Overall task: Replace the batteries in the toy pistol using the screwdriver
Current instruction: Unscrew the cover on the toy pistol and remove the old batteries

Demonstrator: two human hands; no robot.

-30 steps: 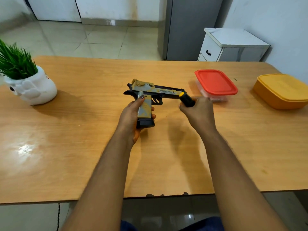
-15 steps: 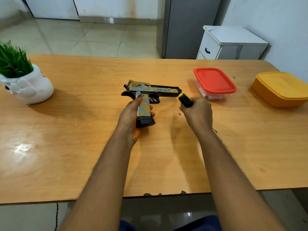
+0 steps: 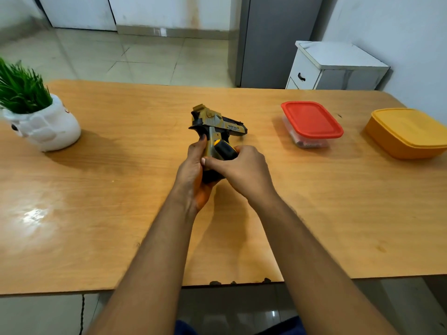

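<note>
Near table middle: left hand point(image 3: 193, 169) grips toy pistol point(image 3: 216, 123), barrel toward 3 o'clock; right hand point(image 3: 244, 169) fingers curl round screwdriver point(image 3: 223, 148) on grip. Cover on, batteries not swapped.

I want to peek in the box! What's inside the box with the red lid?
Through the clear wall of the box under the red lid, something small and dark reddish shows at the bottom. The lid covers the rest.

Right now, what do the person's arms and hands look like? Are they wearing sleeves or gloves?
No sleeves and no gloves. Both forearms are bare all the way to the picture's bottom edge. The left hand and right hand are bare too, with no watch, ring or bracelet that shows.
</note>
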